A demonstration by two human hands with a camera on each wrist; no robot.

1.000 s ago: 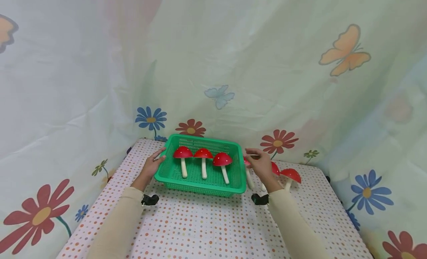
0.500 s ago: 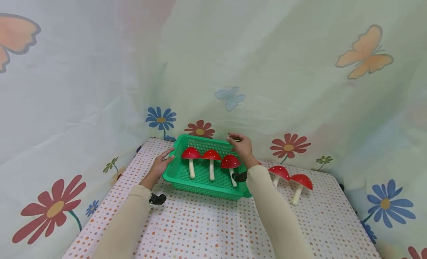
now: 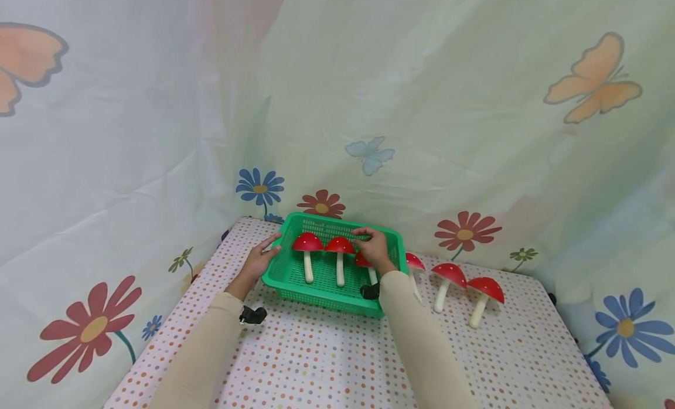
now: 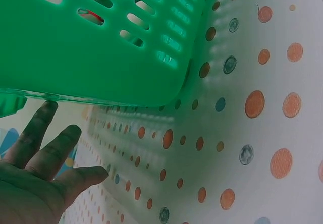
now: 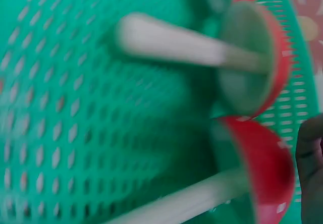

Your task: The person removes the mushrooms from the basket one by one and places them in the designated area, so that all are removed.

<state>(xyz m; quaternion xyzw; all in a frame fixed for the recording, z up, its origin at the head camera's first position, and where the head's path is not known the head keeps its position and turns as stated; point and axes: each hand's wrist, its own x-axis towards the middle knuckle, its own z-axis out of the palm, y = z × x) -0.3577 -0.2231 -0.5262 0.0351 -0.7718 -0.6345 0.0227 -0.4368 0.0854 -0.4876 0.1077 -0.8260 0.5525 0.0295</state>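
A green plastic basket (image 3: 321,299) holds three red-capped toy mushrooms in a row: one at left (image 3: 307,242), one in the middle (image 3: 340,245), and one at right (image 3: 361,260), partly covered by my right hand (image 3: 373,251). That hand hovers over the basket, fingers loosely bent, close to the right mushroom's cap. In the right wrist view only a bit of the hand (image 5: 310,156) shows, beside a red cap (image 5: 270,171). My left hand (image 3: 256,263) is at the basket's left rim with fingers spread; the left wrist view shows fingertips right by the green wall (image 4: 101,72).
Three more mushrooms lie on the dotted tablecloth (image 3: 316,362) right of the basket: one beside its wall (image 3: 415,262), one further out (image 3: 450,273), one furthest right (image 3: 487,289). A curtain (image 3: 448,104) printed with flowers and butterflies hangs behind and at both sides.
My right hand has moved left from beside the basket's right rim to over the right mushroom inside. The left hand stays at the left rim; the head view has shifted slightly.
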